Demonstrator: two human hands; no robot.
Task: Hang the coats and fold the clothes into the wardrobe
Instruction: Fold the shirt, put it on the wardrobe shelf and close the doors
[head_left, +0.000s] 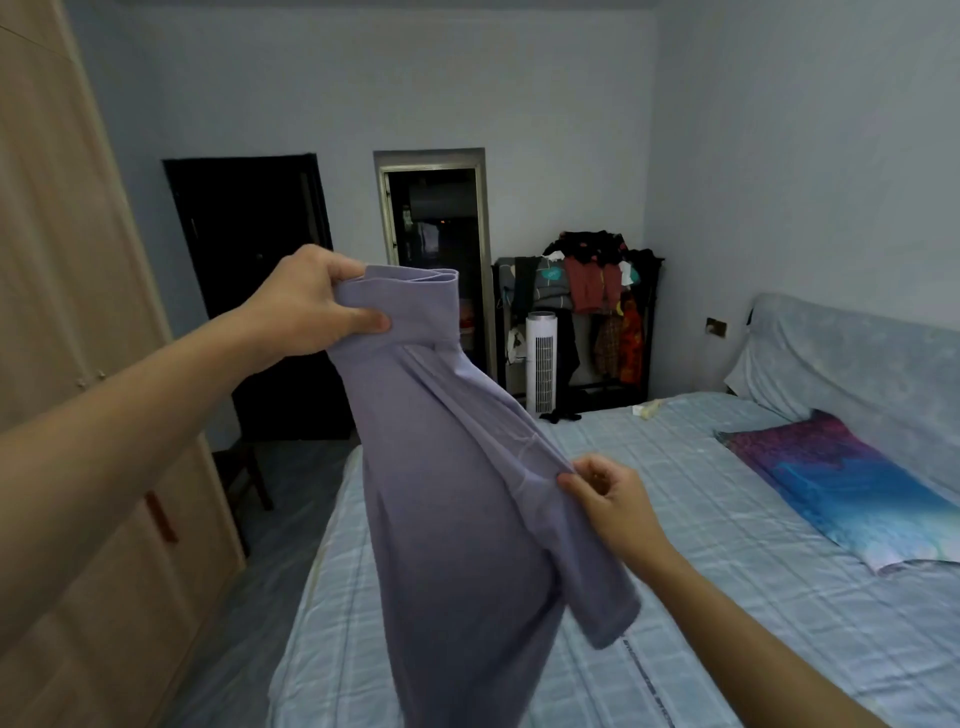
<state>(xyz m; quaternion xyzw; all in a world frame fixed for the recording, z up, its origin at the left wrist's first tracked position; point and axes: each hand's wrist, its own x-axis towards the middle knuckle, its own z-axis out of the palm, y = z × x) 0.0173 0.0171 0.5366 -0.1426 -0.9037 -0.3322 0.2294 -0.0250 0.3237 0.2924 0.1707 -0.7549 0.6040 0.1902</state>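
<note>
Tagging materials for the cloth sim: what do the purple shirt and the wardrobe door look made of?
The purple shirt: soft matte knit, probably cotton jersey; it hangs limp with soft creases. The wardrobe door: pale matte wood-grain panel; faint straight grain lines suggest laminate or veneer, solid wood possible.
</note>
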